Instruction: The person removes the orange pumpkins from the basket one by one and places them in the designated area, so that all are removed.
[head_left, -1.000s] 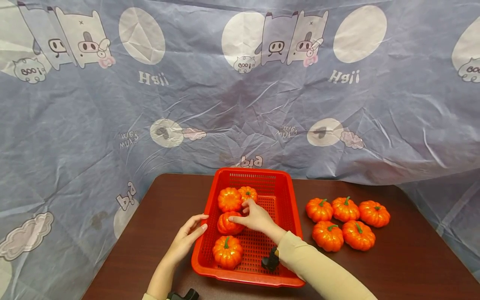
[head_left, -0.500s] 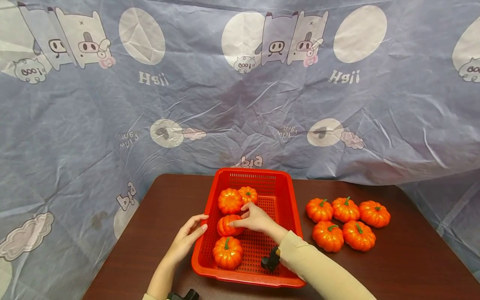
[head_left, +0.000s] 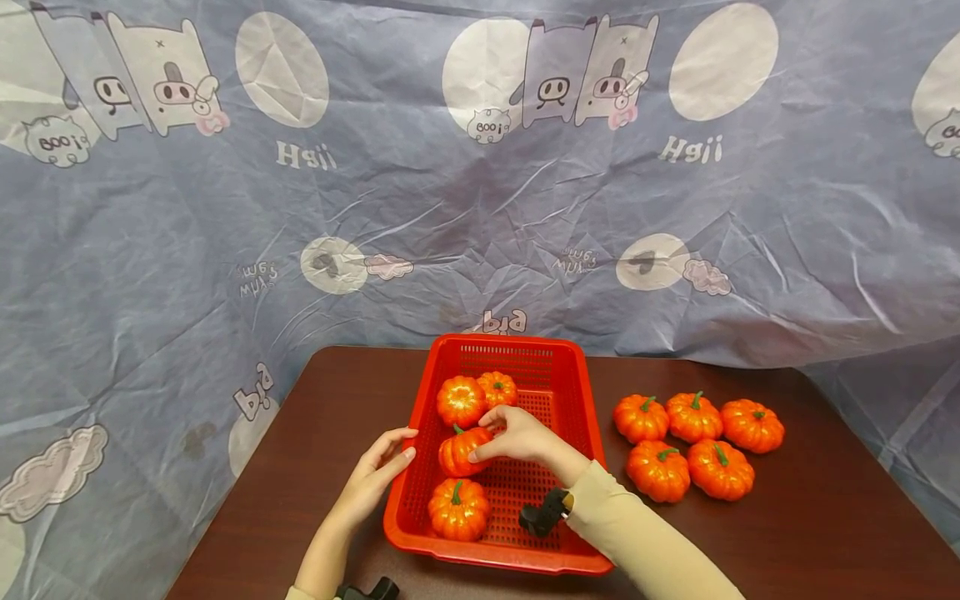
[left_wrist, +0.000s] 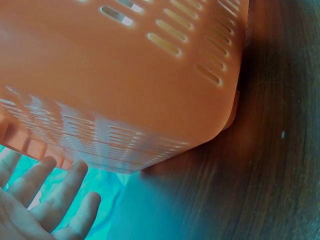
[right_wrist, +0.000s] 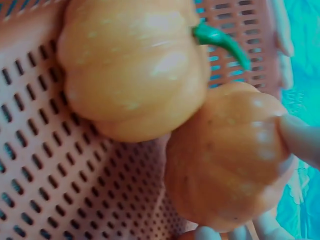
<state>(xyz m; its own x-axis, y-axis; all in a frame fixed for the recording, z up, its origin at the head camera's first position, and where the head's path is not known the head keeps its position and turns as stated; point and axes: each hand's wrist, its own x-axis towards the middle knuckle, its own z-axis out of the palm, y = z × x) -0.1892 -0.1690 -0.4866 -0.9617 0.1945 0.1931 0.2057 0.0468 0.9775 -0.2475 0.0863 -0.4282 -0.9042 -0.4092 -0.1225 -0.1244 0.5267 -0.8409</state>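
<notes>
Grey-blue cartoon-print cloth [head_left: 480,192] fills the frame's upper half; dark wood table [head_left: 832,508] below, red slotted basket [head_left: 498,557] at lower centre. My right hand [head_left: 519,437] pinches one pumpkin [head_left: 459,456], thumb on its near side, fingertips beyond; it's tilted, inside the basket, left of centre. Can't tell whether it's resting on the bottom. My left hand [head_left: 369,471], fingers loosely extended, is at the left rim, gripping nothing as far as I see.

Risks: glossy skin and a grasp on one side only, so the pumpkin could roll out of my fingers. It sits close to the near pumpkin [head_left: 459,510], so a careless turn could knock that one. The stemless-side-up pumpkin [head_left: 461,402] behind could rock if bumped. A hard shove could slide the basket, since my left fingers barely brace it. The black wrist mount [head_left: 543,512] could snag the basket. Five pumpkins [head_left: 722,471] at frame right seem out of harm's way.
</notes>
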